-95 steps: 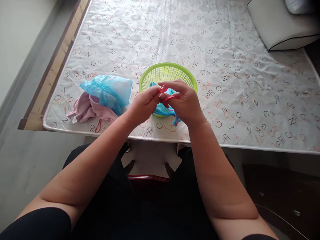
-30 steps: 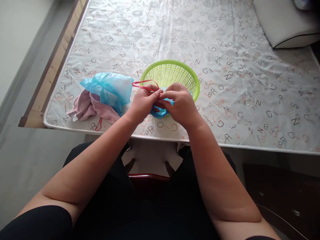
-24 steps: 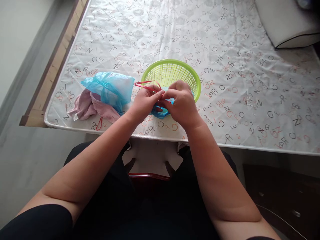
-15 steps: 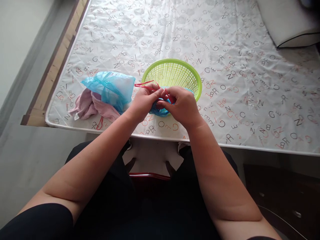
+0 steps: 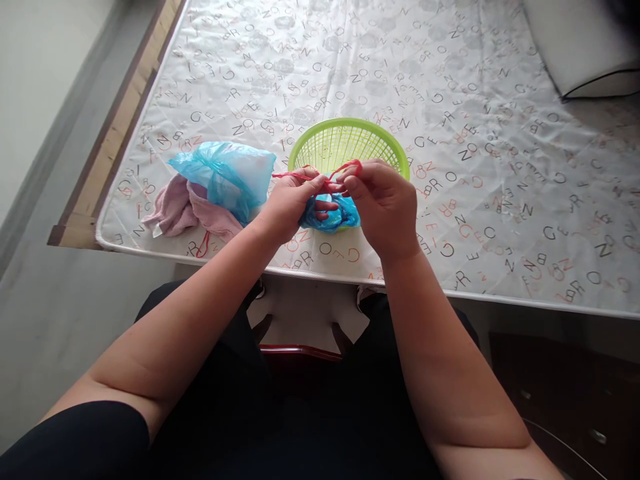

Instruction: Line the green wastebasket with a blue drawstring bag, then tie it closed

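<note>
Red string (image 5: 349, 167) runs between my two hands above a green plastic basket (image 5: 403, 155). My left hand (image 5: 287, 203) is closed, pinching the string between thumb and fingers; one strand sticks out to its left. My right hand (image 5: 387, 203) pinches another part of the string, which bends up in a loop by its fingertips. Below and between the hands, a crumpled blue plastic bag (image 5: 340, 217) lies at the basket's near side, partly hidden by my left hand. Whether the string is knotted is too small to tell.
Left of my hands, a tied blue plastic bag (image 5: 245, 170) with something pale inside rests against a pink cloth (image 5: 173, 207). A red loop of string (image 5: 203, 245) lies near the table's front edge. A white covered object (image 5: 585, 50) stands at the far right.
My right hand has moved right and slightly up, drawing the string away from my left hand. More of the crumpled blue bag now shows between the hands.
</note>
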`<state>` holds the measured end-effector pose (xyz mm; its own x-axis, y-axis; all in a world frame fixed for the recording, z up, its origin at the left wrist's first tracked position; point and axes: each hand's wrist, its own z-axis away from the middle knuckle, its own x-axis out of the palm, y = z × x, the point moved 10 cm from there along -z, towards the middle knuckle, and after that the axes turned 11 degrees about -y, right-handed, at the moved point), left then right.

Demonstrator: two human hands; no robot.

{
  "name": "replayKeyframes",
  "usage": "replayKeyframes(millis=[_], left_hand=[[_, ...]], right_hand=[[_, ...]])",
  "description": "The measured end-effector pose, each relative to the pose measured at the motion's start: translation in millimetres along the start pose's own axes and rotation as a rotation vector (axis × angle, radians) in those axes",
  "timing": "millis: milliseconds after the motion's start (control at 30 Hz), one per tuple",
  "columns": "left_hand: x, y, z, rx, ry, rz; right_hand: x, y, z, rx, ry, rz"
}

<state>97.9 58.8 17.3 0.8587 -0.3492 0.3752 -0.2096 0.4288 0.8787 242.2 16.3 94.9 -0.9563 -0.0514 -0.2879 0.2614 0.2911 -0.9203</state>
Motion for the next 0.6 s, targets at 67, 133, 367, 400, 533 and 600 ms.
replayKeyframes(millis=[67,133,367,400,533,600], left_hand=[[1,2,0,0.009,-0.001,0.011],[2,4,-1,0.022,-0.009,0.022],[2,3,-1,0.012,-0.011,0.023],[1,2,-2,0.011,-0.008,0.023],[-3,1,-4,0.034,0.008,-0.029],[-5,2,-5,0.048,0.024,-0.061]], right_hand=[[-1,-5,3,-0.023,0.036,-0.021],[-5,-6,7,-0.025,0.111,-0.041],[-5,1,5,-0.019,0.16,-0.205],[-2,3,4,-0.009,0.125,-0.218],[20,10,1,0.082,-0.105,-0.143],[26,9,-1,0.059,-0.169,-0.072]])
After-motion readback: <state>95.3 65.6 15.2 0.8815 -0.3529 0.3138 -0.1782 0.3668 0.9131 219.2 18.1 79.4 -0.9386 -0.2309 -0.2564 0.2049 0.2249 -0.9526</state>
